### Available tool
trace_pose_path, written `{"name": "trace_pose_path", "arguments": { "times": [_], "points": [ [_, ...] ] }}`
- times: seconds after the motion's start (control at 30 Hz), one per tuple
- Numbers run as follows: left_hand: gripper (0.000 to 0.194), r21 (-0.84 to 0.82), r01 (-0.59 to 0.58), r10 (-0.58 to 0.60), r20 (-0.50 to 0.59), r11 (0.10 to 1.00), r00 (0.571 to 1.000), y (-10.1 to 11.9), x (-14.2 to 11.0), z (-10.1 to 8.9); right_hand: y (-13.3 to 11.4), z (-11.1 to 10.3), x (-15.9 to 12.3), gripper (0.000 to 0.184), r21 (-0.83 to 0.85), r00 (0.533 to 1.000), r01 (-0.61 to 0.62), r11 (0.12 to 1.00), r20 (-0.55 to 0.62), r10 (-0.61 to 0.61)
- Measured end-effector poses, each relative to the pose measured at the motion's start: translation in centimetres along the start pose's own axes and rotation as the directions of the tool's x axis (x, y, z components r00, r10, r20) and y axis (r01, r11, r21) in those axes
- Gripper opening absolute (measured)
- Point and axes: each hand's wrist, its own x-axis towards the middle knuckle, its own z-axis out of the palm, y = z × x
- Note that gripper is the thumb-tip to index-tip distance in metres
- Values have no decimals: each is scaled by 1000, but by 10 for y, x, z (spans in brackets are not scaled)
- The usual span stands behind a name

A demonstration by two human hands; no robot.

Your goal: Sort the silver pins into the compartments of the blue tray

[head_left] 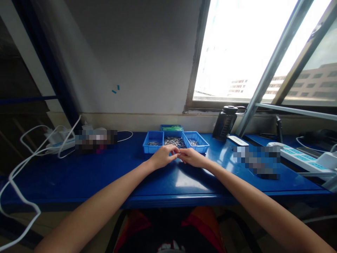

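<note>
My left hand (164, 156) and my right hand (191, 157) meet fingertip to fingertip above the front of the blue bins. Both are pinched closed around something small that I cannot make out. Just behind them, a middle heap of slim metal pieces (174, 141) lies between two bins. The left blue bin (153, 149) and the right blue bin (199, 148) each contain a smaller number of similar silvery pieces. Behind the heap, another blue bin (163, 127) holds green material (172, 128). My hands partly hide the middle heap's near side.
A black bottle (224, 123) stands at the back right, near a white device (237, 141). A white power strip (300, 154) lies farther right. White cables (18, 172) tangle on the left of the blue table (110, 179). Two table areas are blurred out.
</note>
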Motion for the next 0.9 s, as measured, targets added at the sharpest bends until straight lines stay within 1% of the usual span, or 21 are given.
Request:
{"name": "trace_pose_path", "arguments": {
  "times": [0.1,0.2,0.3,0.4,0.57,0.67,0.73,0.8,0.9],
  "points": [
    [11,66,15,-17,29,998,999,0,-2,0,2,-1,0,29,-56,999,-27,998,-20,26],
    [12,168,62,-76,77,984,994,-3,-4,-1,3,-5,0,29,-102,996,-52,993,-71,45],
    [15,245,104,-132,100,964,986,-5,-4,-3,2,-9,-1,30,-89,998,-29,996,-59,24],
    [19,270,106,-147,135,957,980,-4,-4,-3,3,-9,-1,30,-97,1000,-13,995,-30,10],
    [21,270,71,-129,206,960,970,-3,-4,-2,6,-5,-1,26,-173,999,-32,984,-13,30],
    [23,306,65,-130,196,950,972,-5,-4,0,4,-5,-1,24,-213,1000,-5,977,5,6],
    [28,354,87,-161,186,931,969,-6,-5,-1,3,-7,-2,25,-222,1000,7,975,17,-3],
    [31,393,107,-194,189,913,963,-7,-6,-2,3,-9,-2,26,-229,1000,-5,973,22,11],
    [29,408,100,-197,204,908,959,-7,-6,-5,6,-11,-2,27,-247,999,-30,968,10,34]
  ]
}}
